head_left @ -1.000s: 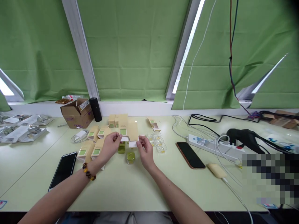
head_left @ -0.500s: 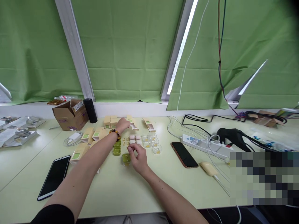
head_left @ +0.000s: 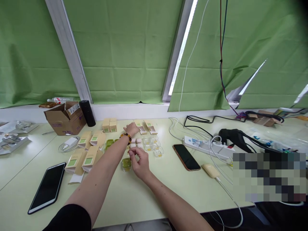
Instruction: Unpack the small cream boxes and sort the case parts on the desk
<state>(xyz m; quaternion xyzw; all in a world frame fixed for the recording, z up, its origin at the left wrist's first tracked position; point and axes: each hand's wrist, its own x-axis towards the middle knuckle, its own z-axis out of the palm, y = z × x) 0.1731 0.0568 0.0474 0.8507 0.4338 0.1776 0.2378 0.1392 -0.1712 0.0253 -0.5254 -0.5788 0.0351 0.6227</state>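
Note:
My left hand reaches to the back of the table, beside a pale yellow carton with an opened flap; its fingers are mostly hidden, so their grip cannot be told. A second such carton lies to the right. My right hand is closed in a pinch, thumb against forefinger; what they hold is too small to make out. Just left of it stands a small square jar with a green lid. Beyond are pinkish-white pieces, clear cups and green lids, partly behind my left forearm.
Several opened yellow cartons lie left of my left forearm, by a tablet. Two shut cartons stand behind. A cardboard box and black cylinder are back left. Right are a phone, power strip and cables.
The view has shifted, and my left hand has come slightly to the right and nearer. The carton it was touching now lies beside the other opened one. My right hand stays pinched near the jar.

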